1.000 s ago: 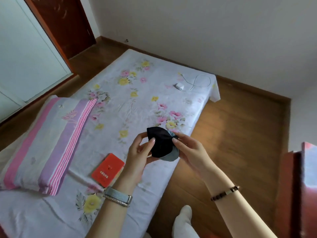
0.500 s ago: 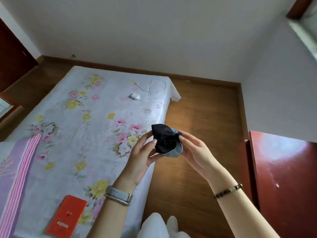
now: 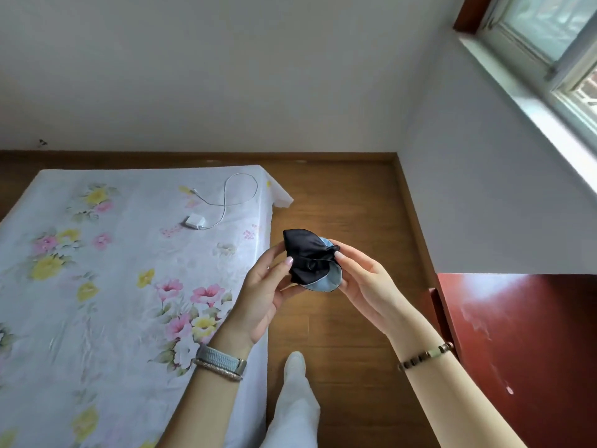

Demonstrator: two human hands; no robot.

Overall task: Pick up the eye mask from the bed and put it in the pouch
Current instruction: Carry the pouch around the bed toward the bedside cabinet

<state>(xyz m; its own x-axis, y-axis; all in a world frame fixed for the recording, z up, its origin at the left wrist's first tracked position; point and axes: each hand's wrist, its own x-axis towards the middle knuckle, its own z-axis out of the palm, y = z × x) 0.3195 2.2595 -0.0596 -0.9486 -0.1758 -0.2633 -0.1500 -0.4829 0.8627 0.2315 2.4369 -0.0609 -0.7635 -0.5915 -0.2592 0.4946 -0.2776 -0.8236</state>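
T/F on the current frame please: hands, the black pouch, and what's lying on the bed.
1. Both hands hold the black pouch. True: left hand and right hand grip it from either side.
2. The pouch rests on the bed. False: it is held in the air, over the wooden floor beside the bed.
3. A white charger with its cable lies on the bed. True.
4. Light blue fabric shows at the pouch's lower edge. True.
5. The left wrist is bare. False: it wears a grey band.

Satiny black cloth pouch (image 3: 305, 255)
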